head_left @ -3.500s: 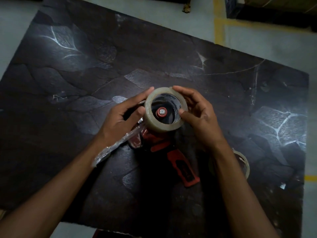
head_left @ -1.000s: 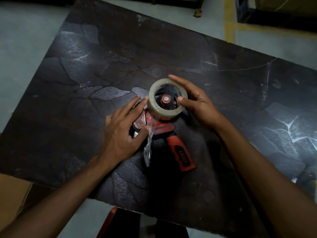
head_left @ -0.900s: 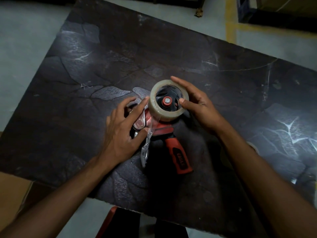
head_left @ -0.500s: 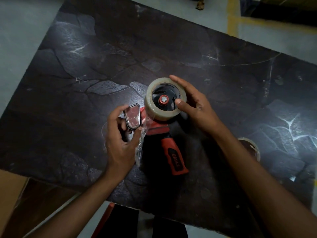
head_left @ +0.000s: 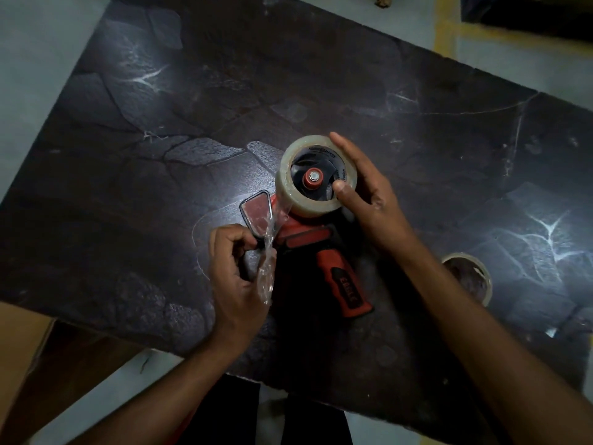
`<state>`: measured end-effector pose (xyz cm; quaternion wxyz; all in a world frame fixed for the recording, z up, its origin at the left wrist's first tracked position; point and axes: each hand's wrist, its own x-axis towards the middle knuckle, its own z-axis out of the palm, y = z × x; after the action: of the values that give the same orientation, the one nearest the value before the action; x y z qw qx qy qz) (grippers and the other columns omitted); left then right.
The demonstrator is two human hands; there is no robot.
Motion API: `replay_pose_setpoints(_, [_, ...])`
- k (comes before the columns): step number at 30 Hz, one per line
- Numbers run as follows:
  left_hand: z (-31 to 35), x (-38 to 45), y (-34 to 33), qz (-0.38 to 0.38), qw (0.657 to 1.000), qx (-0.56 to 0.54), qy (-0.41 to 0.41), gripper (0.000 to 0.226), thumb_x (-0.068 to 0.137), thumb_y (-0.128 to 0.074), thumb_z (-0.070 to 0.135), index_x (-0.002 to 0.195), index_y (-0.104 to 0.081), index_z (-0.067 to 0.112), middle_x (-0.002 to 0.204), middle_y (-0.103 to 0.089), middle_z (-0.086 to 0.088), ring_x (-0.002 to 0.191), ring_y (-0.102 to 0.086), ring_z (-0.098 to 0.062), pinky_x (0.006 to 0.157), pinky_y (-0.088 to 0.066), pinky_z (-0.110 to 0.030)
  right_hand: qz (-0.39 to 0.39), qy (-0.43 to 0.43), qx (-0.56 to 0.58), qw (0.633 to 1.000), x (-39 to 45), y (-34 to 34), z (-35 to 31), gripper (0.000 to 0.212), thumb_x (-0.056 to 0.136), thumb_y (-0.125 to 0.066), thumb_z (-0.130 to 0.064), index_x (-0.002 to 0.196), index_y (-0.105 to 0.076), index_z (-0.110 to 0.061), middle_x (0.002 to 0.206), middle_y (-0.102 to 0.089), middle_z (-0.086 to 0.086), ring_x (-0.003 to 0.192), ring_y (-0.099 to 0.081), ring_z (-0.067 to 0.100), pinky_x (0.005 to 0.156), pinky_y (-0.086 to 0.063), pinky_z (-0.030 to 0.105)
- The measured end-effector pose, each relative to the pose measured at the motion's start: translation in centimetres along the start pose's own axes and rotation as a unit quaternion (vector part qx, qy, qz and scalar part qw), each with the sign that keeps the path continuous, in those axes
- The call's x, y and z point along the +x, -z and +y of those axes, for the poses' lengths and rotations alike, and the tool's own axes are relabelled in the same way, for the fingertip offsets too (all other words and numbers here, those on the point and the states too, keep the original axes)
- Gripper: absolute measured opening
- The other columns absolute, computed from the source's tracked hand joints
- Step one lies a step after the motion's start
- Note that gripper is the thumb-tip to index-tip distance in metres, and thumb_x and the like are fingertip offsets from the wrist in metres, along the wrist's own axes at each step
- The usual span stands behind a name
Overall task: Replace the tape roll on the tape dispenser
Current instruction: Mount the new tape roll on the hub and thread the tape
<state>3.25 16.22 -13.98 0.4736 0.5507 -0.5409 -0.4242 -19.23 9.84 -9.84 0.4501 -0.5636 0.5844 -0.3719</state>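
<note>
With the new tape roll (head_left: pixel 316 178) seated on the dispenser (head_left: pixel 308 239) mid-table, my right hand (head_left: pixel 369 200) steadied it while my left hand (head_left: pixel 237 274) pinched the loose tape end (head_left: pixel 267 268), threading seemingly left.

Red tape dispenser (head_left: pixel 308 242) lying on dark marble-pattern table (head_left: pixel 128 155), handle toward viewer. Clear tape roll (head_left: pixel 290 187) seated on its hub. Right hand (head_left: pixel 369 200) wrapped around roll's right side, thumb on the core face. Left hand (head_left: pixel 237 271) pinching crumpled loose tape end (head_left: pixel 266 268) just beside dispenser's front flap (head_left: pixel 256 213). Empty cardboard core (head_left: pixel 478 277) on table right of the right forearm.
</note>
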Motion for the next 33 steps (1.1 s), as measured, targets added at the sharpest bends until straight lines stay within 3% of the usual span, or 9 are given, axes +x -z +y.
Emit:
replay_pose_setpoints(4, [0.5, 0.3, -0.9, 0.034, 0.999, -0.009, -0.012, 0.019, 0.093, -0.067, 0.017, 0.100, -0.051, 0.010, 0.102, -0.046, -0.014, 0.094, -0.050, -0.013, 0.086, -0.044, -0.022, 0.014, 0.001, 0.007, 1.000, 0.0, 0.0, -0.1, 0.060, 0.105, -0.053, 0.000, 0.161, -0.034, -0.001, 0.162, -0.046, 0.013, 0.150, -0.048, 0.017, 0.120, -0.039, 0.024])
replay_pose_setpoints(8, [1.3, -0.2, -1.7, 0.060, 0.998, 0.027, -0.009, 0.020, 0.092, -0.070, 0.011, 0.099, -0.053, 0.018, 0.103, -0.046, -0.009, 0.090, -0.049, 0.004, 0.083, -0.042, -0.011, 0.023, 0.004, 0.016, 1.000, -0.1, 0.0, 0.0, 0.059, 0.105, -0.053, 0.003, 0.161, -0.033, 0.001, 0.160, -0.047, 0.013, 0.144, -0.050, 0.005, 0.116, -0.040, 0.020])
replay_pose_setpoints(13, [1.9, -1.1, -3.2, 0.099, 0.994, 0.012, 0.037, 0.026, 0.094, -0.066, -0.006, 0.103, -0.056, 0.017, 0.091, -0.060, 0.030, 0.082, -0.056, 0.008, 0.076, -0.044, -0.009, 0.034, -0.007, 0.027, 0.999, -0.3, 0.0, 0.0, 0.059, 0.105, -0.051, 0.007, 0.161, -0.032, 0.001, 0.155, -0.049, 0.004, 0.141, -0.052, -0.001, 0.114, -0.041, 0.018])
replay_pose_setpoints(18, [1.9, 1.1, -4.0, 0.119, 0.991, -0.035, 0.052, 0.023, 0.097, -0.063, -0.008, 0.101, -0.060, 0.014, 0.092, -0.062, 0.012, 0.081, -0.060, 0.008, 0.076, -0.047, -0.010, 0.058, -0.023, 0.027, 0.998, -0.2, 0.7, -0.3, 0.060, 0.105, -0.054, 0.003, 0.162, -0.035, -0.005, 0.163, -0.047, 0.011, 0.150, -0.048, 0.017, 0.123, -0.040, 0.030])
replay_pose_setpoints(22, [0.4, 4.0, -2.3, 0.047, 0.996, -0.050, 0.056, 0.035, 0.095, -0.062, -0.016, 0.097, -0.068, 0.018, 0.089, -0.073, 0.019, 0.083, -0.063, 0.007, 0.078, -0.050, -0.015, 0.044, -0.026, 0.000, 0.999, 0.0, 1.9, -0.3, 0.061, 0.105, -0.055, -0.001, 0.162, -0.035, -0.008, 0.164, -0.046, 0.011, 0.151, -0.047, 0.018, 0.126, -0.039, 0.036])
replay_pose_setpoints(25, [0.4, 4.7, -0.4, -0.032, 0.994, -0.067, 0.083, 0.045, 0.104, -0.051, -0.005, 0.098, -0.080, 0.029, 0.097, -0.082, 0.012, 0.093, -0.073, -0.009, 0.084, -0.056, -0.029, 0.030, -0.019, -0.021, 0.999, 0.1, 2.2, -0.4, 0.061, 0.105, -0.056, -0.002, 0.162, -0.034, -0.006, 0.164, -0.045, 0.013, 0.151, -0.046, 0.019, 0.125, -0.040, 0.034])
replay_pose_setpoints(28, [1.2, 6.2, 1.6, -0.133, 0.960, -0.162, 0.184, 0.052, 0.105, -0.051, 0.058, 0.098, -0.089, 0.024, 0.107, -0.086, 0.001, 0.094, -0.081, -0.016, 0.083, -0.062, -0.030, 0.028, -0.020, -0.033, 0.999, 0.2, 2.3, -0.6, 0.061, 0.105, -0.056, -0.001, 0.162, -0.034, -0.006, 0.160, -0.048, 0.010, 0.146, -0.051, 0.011, 0.119, -0.042, 0.023])
replay_pose_setpoints(30, [2.2, 7.3, 2.5, -0.214, 0.950, -0.125, 0.189, 0.063, 0.081, -0.063, 0.090, 0.103, -0.089, 0.037, 0.110, -0.086, 0.001, 0.091, -0.082, -0.017, 0.083, -0.064, -0.031, 0.026, -0.022, -0.038, 0.999, 0.3, 2.4, -0.7, 0.061, 0.104, -0.058, -0.002, 0.161, -0.036, -0.008, 0.156, -0.052, 0.007, 0.142, -0.054, 0.007, 0.117, -0.044, 0.023])
replay_pose_setpoints(33, [3.3, 7.9, 2.3, -0.293, 0.942, -0.059, 0.149, 0.033, 0.074, -0.086, 0.063, 0.105, -0.084, 0.052, 0.109, -0.085, 0.003, 0.094, -0.078, -0.013, 0.087, -0.063, -0.035, 0.032, -0.020, -0.053, 0.998, 0.4, 2.3, -1.0, 0.063, 0.101, -0.062, -0.013, 0.159, -0.038, -0.011, 0.155, -0.054, 0.006, 0.143, -0.054, 0.014, 0.122, -0.044, 0.040])
